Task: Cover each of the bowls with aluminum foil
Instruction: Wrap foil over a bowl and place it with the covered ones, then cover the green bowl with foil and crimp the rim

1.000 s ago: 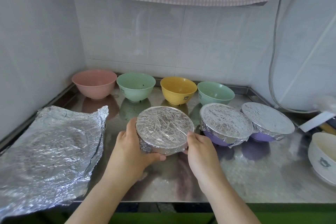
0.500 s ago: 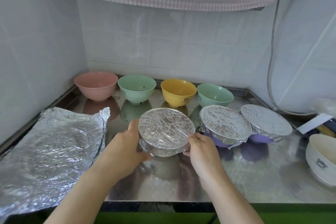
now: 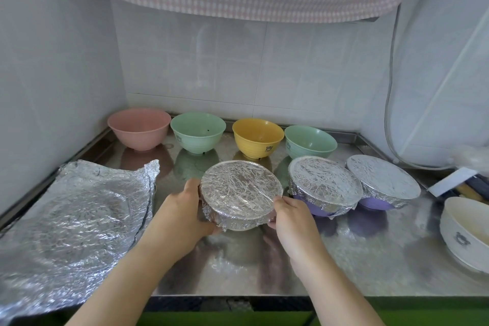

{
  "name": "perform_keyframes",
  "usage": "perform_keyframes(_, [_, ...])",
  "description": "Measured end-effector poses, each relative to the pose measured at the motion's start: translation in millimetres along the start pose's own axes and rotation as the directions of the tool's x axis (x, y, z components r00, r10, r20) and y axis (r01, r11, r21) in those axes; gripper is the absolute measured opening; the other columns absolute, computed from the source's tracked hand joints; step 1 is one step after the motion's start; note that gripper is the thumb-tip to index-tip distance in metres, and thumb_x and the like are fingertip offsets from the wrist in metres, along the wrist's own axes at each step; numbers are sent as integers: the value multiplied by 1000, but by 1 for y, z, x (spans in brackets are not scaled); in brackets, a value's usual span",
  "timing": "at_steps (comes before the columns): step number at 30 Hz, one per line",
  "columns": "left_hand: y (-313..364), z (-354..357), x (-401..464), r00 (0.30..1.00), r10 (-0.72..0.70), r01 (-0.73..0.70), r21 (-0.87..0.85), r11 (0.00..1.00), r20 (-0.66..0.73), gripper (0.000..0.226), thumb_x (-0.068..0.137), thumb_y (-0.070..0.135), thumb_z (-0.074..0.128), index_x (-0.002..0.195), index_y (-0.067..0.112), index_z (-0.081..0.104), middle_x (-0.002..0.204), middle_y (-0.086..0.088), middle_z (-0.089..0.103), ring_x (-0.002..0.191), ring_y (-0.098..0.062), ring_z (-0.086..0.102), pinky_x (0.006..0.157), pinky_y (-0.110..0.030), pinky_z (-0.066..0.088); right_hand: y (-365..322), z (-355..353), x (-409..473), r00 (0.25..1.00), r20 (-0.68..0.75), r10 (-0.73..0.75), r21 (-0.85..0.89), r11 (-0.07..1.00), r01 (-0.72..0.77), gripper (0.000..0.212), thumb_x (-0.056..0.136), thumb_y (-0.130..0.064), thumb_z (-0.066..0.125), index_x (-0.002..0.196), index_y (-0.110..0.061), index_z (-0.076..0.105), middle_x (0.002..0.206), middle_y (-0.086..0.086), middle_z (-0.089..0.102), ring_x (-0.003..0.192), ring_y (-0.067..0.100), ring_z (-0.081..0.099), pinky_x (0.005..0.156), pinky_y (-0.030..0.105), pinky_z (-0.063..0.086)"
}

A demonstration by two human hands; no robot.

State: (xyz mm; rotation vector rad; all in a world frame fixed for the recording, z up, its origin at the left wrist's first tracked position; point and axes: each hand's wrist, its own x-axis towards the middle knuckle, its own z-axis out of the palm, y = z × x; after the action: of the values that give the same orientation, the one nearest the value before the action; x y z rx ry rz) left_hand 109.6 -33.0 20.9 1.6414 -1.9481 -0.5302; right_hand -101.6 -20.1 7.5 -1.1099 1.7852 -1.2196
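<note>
Three bowls already wear foil. The nearest, a foil-covered bowl [image 3: 239, 197], sits at the middle of the steel bench [image 3: 370, 259], held between both hands. The left hand [image 3: 182, 213] cups its left side, fingers curled under the foil skirt; the right hand [image 3: 289, 213] pinches the foil edge at its right rim. This looks like the crimping step, nearly finished. Just to its right stand two covered purple bowls [image 3: 324, 186] [image 3: 382, 180], touching each other. Behind, in a row, wait four bare bowls: pink [image 3: 139, 128], green [image 3: 198, 131], yellow [image 3: 258, 137], green [image 3: 310, 141]. Spare foil sheets [image 3: 76, 222] lie at far left. Next likely needs releasing this bowl, taking a fresh sheet and an uncovered bowl.
</note>
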Motion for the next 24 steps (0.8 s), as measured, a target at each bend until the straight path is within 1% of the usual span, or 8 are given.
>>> perform_keyframes(3, [0, 1, -4, 990, -84, 104, -180, 978, 115, 76, 79, 17, 76, 143, 23, 36, 123, 8, 62, 105, -12, 61, 86, -28, 49, 3, 1, -3, 999, -13, -33, 65, 997, 33, 31, 99, -36, 49, 107, -21, 75, 104, -6, 77, 104, 22, 71, 104, 56, 54])
perform_keyframes(6, [3, 5, -2, 964, -262, 197, -540, 818, -46, 77, 76, 15, 64, 150, 16, 45, 141, 2, 59, 129, -16, 56, 111, -37, 43, 5, 3, -7, 998, -28, -52, 131, 990, 55, 27, 106, -25, 49, 112, -29, 75, 106, -14, 79, 107, 17, 72, 105, 51, 54])
perform_keyframes(9, [17, 6, 2, 909, -409, 231, -722, 653, -79, 23, 95, 16, 57, 116, 14, 68, 109, 3, 67, 105, -19, 59, 90, -38, 43, 5, 5, -10, 998, -59, -35, 153, 987, 44, 29, 108, -18, 48, 106, -26, 75, 99, -13, 79, 102, 18, 73, 103, 49, 56])
perform_keyframes(11, [25, 9, 1, 903, -429, 265, -764, 589, -18, 17, 95, 19, 54, 92, 11, 68, 85, -2, 66, 86, -23, 55, 77, -39, 39, 3, 8, -11, 998, -56, -33, 148, 988, 41, 29, 107, -19, 48, 106, -28, 76, 99, -13, 80, 102, 18, 73, 103, 49, 56])
perform_keyframes(13, [29, 13, -1, 909, -416, 266, -781, 565, 9, 25, 93, 27, 53, 94, 6, 66, 82, -10, 64, 80, -22, 54, 74, -39, 39, 2, 9, -14, 998, -51, -48, 142, 988, 55, 28, 107, -19, 49, 107, -28, 75, 101, -13, 79, 104, 19, 72, 102, 48, 55])
perform_keyframes(16, [40, 7, -6, 914, -405, 252, -772, 584, -7, 23, 95, 32, 53, 96, 10, 60, 89, -1, 59, 80, -18, 51, 71, -38, 38, -9, 2, -20, 997, -22, -70, 177, 981, 73, 28, 108, -19, 50, 107, -28, 77, 102, -15, 79, 103, 13, 71, 96, 39, 54])
perform_keyframes(20, [65, -13, -6, 937, -343, 170, -774, 610, -64, 16, 99, 31, 54, 98, 22, 67, 98, 2, 70, 92, -22, 62, 81, -40, 45, -37, -22, -22, 990, 8, -143, 232, 963, 137, 27, 105, -19, 56, 82, -20, 71, 73, -11, 69, 79, 16, 62, 71, 33, 42])
perform_keyframes(24, [113, -25, 12, 963, -253, 84, -796, 600, -89, 21, 101, 38, 54, 121, 34, 60, 103, 17, 62, 89, 0, 54, 72, -27, 40, -71, -65, -9, 982, -44, -182, 293, 938, 186, 23, 97, -15, 60, 78, -20, 72, 70, -10, 70, 75, 15, 64, 74, 34, 47])
